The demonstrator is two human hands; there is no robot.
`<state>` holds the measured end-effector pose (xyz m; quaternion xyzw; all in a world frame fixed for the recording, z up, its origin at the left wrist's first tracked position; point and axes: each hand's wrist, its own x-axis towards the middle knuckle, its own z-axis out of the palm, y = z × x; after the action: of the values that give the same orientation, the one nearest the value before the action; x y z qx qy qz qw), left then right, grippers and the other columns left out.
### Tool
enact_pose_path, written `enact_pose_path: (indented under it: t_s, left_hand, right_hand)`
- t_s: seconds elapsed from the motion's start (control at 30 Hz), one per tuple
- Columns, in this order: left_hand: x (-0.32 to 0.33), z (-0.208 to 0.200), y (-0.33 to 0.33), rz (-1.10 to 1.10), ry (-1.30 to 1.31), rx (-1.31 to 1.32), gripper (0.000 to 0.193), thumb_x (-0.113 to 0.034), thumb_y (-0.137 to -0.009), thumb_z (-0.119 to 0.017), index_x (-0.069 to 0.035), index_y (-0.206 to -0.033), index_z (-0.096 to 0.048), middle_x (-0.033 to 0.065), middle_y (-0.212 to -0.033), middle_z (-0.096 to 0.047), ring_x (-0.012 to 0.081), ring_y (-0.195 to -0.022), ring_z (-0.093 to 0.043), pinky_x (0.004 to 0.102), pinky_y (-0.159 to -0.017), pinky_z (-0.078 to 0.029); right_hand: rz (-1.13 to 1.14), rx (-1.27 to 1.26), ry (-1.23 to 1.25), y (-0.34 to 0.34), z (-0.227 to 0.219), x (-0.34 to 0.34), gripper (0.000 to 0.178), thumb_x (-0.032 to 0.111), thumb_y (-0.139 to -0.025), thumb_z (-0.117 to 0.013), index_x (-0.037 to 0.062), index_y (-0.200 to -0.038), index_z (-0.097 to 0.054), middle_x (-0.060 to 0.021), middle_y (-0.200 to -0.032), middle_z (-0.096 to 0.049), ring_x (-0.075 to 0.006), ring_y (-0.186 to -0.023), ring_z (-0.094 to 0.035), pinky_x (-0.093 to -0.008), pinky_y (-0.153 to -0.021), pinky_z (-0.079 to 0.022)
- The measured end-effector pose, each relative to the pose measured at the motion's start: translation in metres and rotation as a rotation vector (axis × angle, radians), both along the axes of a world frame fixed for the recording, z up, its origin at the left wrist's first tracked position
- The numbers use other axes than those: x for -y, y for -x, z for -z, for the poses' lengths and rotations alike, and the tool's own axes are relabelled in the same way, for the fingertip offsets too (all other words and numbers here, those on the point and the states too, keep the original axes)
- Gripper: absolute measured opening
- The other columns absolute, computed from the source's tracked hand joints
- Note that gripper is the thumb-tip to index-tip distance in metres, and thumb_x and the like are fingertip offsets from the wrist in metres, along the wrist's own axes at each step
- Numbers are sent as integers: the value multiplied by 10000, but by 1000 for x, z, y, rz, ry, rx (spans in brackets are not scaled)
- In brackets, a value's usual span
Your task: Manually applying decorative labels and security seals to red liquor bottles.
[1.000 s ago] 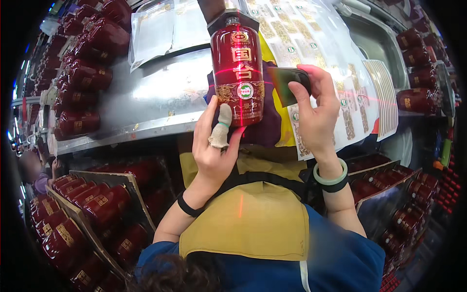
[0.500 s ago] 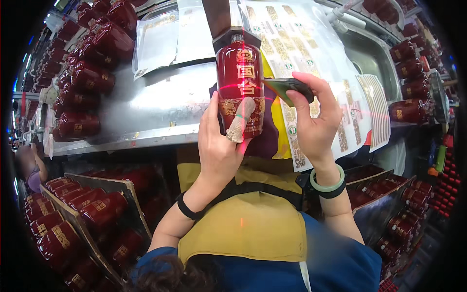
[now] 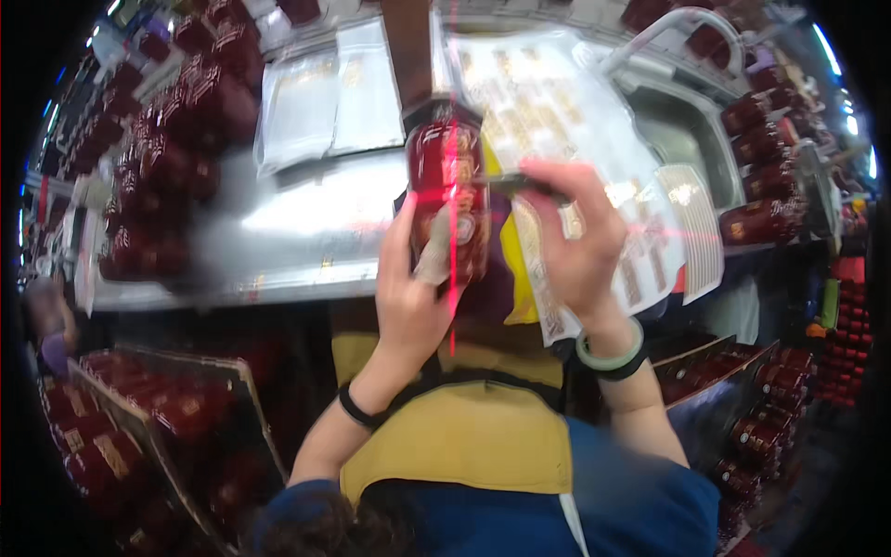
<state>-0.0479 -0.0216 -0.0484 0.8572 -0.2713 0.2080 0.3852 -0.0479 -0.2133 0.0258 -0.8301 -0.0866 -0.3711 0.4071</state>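
Note:
Red laser lines cross a dark red glass bottle [image 3: 427,167] with gold markings, its neck end at a dark block [image 3: 418,116]. My left hand [image 3: 408,302] is closed around the bottle's lower part; the thumb, in a pale finger cover [image 3: 434,255], presses on the decorated band. A flat dark scraper-like piece [image 3: 509,184] is pinched between the thumb and fingers of my right hand [image 3: 587,237]. Its tip meets or nearly meets the bottle's right side; blur hides which.
Sheets of gold labels [image 3: 640,176] lie to the right, near a metal sink [image 3: 687,135]. Red bottles [image 3: 153,176] crowd the metal table's left end. Wooden crates [image 3: 251,371] of bottles stand low on both sides. A yellow cloth [image 3: 522,278] hangs by the bottle.
The scraper-like piece has moved left toward the bottle and is now seen nearly edge-on. My left hand keeps its hold. The whole view has shifted slightly and blurred.

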Motion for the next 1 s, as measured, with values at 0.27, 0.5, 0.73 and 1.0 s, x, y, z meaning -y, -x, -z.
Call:
enact_pose_path:
  t_s: [0.27, 0.5, 0.73, 1.0]
  left_hand:
    - [-22, 13, 17, -51, 191, -183, 960, -24, -674, -906, 16, -1511, -438, 240, -1482, -514, 394, -1331, -550, 425, -1091, -463]
    - [-8, 7, -16, 24, 271, -166, 956, -87, -674, -906, 24, -1497, -432, 196, -1337, -563, 351, -1181, -590, 428, -1019, -479]
    - [-30, 15, -11, 77, 229, -141, 1017, -96, -644, -926, 35, -1518, -424, 201, -1317, -601, 374, -1179, -609, 413, -974, -513]
    - [-29, 0, -10, 65, 85, -151, 955, -100, -730, -890, 25, -1539, -399, 206, -1406, -559, 351, -1256, -598, 399, -1039, -495]
  right_hand:
    - [-61, 12, 23, -4, -7, -12, 351, -30, -793, -771, 100, -1118, -744, -87, -946, -696, -288, -846, -668, -390, -760, -507]
    - [-453, 98, 593, 13, 16, -25, 251, 183, -775, -675, 149, -1021, -713, -23, -954, -647, -229, -905, -609, -375, -803, -494]
    - [-216, 72, 379, -24, 28, -1, 227, 74, -809, -695, 100, -1032, -721, -45, -960, -727, -199, -879, -692, -356, -775, -495]
    - [-174, 113, 320, -12, 28, -7, 157, 151, -832, -706, 144, -982, -755, 24, -948, -722, -176, -826, -618, -340, -775, -449]
